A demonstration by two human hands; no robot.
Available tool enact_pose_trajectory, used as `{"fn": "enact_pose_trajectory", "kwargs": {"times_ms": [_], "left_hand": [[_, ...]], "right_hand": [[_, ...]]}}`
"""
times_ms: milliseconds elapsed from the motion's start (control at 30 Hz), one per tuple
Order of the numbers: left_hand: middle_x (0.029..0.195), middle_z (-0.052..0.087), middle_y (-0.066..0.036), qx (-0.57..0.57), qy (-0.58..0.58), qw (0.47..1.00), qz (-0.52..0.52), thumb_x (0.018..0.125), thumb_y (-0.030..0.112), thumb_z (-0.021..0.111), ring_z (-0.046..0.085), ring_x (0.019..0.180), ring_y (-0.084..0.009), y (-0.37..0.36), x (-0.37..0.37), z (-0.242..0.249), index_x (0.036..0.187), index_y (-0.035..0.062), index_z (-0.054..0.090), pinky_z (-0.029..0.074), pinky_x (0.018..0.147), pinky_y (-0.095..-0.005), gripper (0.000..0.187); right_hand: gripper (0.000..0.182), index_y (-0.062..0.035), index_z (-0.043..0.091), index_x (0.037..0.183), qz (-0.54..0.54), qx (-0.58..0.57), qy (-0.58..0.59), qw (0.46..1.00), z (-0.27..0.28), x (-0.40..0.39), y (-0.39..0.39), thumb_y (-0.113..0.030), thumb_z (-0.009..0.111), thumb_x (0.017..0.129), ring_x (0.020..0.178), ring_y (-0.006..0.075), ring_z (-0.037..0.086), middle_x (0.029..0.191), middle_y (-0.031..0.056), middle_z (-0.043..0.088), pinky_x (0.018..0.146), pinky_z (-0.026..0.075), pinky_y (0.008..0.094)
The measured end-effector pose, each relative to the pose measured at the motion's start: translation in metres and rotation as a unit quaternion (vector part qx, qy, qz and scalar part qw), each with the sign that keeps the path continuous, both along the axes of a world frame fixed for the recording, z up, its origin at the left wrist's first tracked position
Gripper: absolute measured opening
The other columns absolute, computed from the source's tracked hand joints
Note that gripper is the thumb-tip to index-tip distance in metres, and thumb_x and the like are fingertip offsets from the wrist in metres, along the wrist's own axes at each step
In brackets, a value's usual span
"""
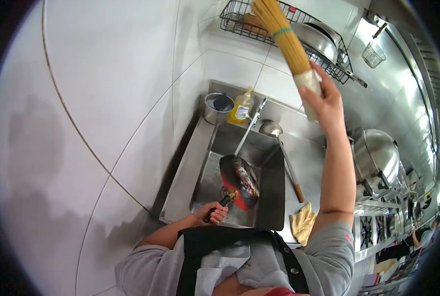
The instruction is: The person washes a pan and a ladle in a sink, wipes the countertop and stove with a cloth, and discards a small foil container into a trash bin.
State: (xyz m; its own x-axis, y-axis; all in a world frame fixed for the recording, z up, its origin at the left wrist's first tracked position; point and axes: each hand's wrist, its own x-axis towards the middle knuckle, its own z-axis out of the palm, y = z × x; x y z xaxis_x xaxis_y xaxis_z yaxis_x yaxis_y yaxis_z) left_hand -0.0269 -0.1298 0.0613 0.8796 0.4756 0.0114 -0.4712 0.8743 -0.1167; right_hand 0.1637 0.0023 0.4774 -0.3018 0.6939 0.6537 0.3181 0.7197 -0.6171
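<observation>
My left hand is wrapped around the black handle of a frying pan, holding it tilted over the sink. The pan is red and heavily blackened. Raised to the right, my right hand grips the pale wrapped end of a bamboo wok brush. Its bristles point up and to the left, bound by a green band, and stand well apart from the pan. A faucet at the back of the sink points toward the pan, with what looks like running water below it.
Behind the sink stand a metal pot and a yellow soap bottle. A long-handled ladle and a tan cloth lie on the right counter. A wire rack hangs above. Large pots and another person are farther right.
</observation>
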Motion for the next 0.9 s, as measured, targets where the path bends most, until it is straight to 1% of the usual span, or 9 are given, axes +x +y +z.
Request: {"fn": "enact_pose_trajectory", "kwargs": {"times_ms": [33,100,200,300,400,533,633,767,900], "left_hand": [[0.062,0.040,0.004,-0.019,-0.010,1.000,0.000,0.086,0.010,0.049,0.041,0.047,-0.0041,0.000,0.000,0.000,0.083,0.0088,0.041,0.036,0.040,-0.0192,0.009],[0.062,0.041,0.004,-0.057,-0.029,0.998,-0.001,0.085,0.010,0.049,0.043,0.048,-0.0041,0.002,0.001,0.002,0.078,0.0091,0.042,0.038,0.042,-0.0192,0.010],[0.062,0.044,0.003,-0.088,-0.107,0.990,-0.006,0.084,0.009,0.050,0.046,0.050,-0.0051,0.009,0.004,-0.008,0.071,0.0091,0.043,0.043,0.047,-0.0203,0.015],[0.062,0.046,0.003,-0.103,-0.138,0.985,-0.022,0.083,0.009,0.051,0.049,0.052,-0.0063,0.015,0.003,-0.014,0.066,0.0091,0.043,0.046,0.053,-0.0221,0.019],[0.061,0.045,0.004,-0.103,-0.133,0.986,-0.022,0.083,0.008,0.051,0.049,0.054,-0.0067,0.015,0.003,-0.015,0.067,0.0094,0.044,0.046,0.055,-0.0228,0.018],[0.061,0.044,0.004,-0.072,-0.124,0.990,-0.016,0.085,0.011,0.050,0.046,0.053,-0.0064,0.016,0.003,-0.017,0.067,0.0101,0.043,0.044,0.054,-0.0227,0.019],[0.061,0.042,0.004,-0.076,-0.110,0.991,-0.015,0.086,0.011,0.049,0.044,0.052,-0.0065,0.019,0.004,-0.019,0.067,0.0103,0.042,0.043,0.053,-0.0229,0.021],[0.063,0.042,0.003,-0.062,-0.114,0.991,-0.016,0.086,0.012,0.049,0.045,0.054,-0.0069,0.021,0.005,-0.029,0.068,0.0100,0.043,0.043,0.053,-0.0228,0.019],[0.066,0.043,0.003,-0.029,-0.124,0.991,-0.035,0.087,0.013,0.048,0.045,0.057,-0.0071,0.024,0.009,-0.040,0.071,0.0099,0.043,0.044,0.055,-0.0225,0.016]], "right_hand": [[0.062,-0.0093,0.048,0.132,0.008,0.023,0.011,1.000,0.007,-0.009,0.015,-0.018,0.070,0.074,0.080,0.0133,0.057,0.092,0.0064,0.060,0.074,0.046,0.0268],[0.062,-0.0077,0.044,0.133,0.030,-0.055,0.033,0.997,0.031,-0.030,0.032,-0.022,0.068,0.078,0.077,0.0160,0.058,0.088,0.0072,0.059,0.068,0.048,0.0288],[0.053,-0.0049,0.045,0.127,0.116,-0.214,0.116,0.963,0.062,-0.074,0.045,-0.027,0.063,0.082,0.074,0.0198,0.059,0.085,0.0099,0.057,0.060,0.050,0.0312],[0.041,-0.0031,0.047,0.116,0.159,-0.315,0.136,0.926,0.083,-0.113,0.089,-0.028,0.060,0.085,0.070,0.0227,0.060,0.084,0.0130,0.056,0.056,0.052,0.0345],[0.043,0.0011,0.044,0.113,0.126,-0.303,0.163,0.931,0.096,-0.154,0.109,-0.030,0.058,0.087,0.070,0.0221,0.059,0.092,0.0158,0.058,0.054,0.052,0.0311],[0.040,0.0038,0.043,0.112,0.136,-0.348,0.181,0.910,0.114,-0.191,0.156,-0.026,0.054,0.088,0.075,0.0262,0.061,0.090,0.0192,0.053,0.054,0.054,0.0337],[0.025,-0.0022,0.047,0.107,0.121,-0.399,0.239,0.877,0.117,-0.207,0.171,-0.021,0.050,0.091,0.075,0.0274,0.059,0.095,0.0168,0.055,0.056,0.055,0.0391],[0.027,-0.0018,0.047,0.109,0.123,-0.379,0.213,0.892,0.121,-0.213,0.191,-0.022,0.049,0.092,0.081,0.0299,0.059,0.098,0.0181,0.054,0.058,0.056,0.0396],[0.028,-0.0019,0.046,0.110,0.168,-0.402,0.277,0.857,0.112,-0.206,0.186,-0.020,0.049,0.090,0.080,0.0293,0.058,0.096,0.0179,0.054,0.060,0.055,0.0395]]}}
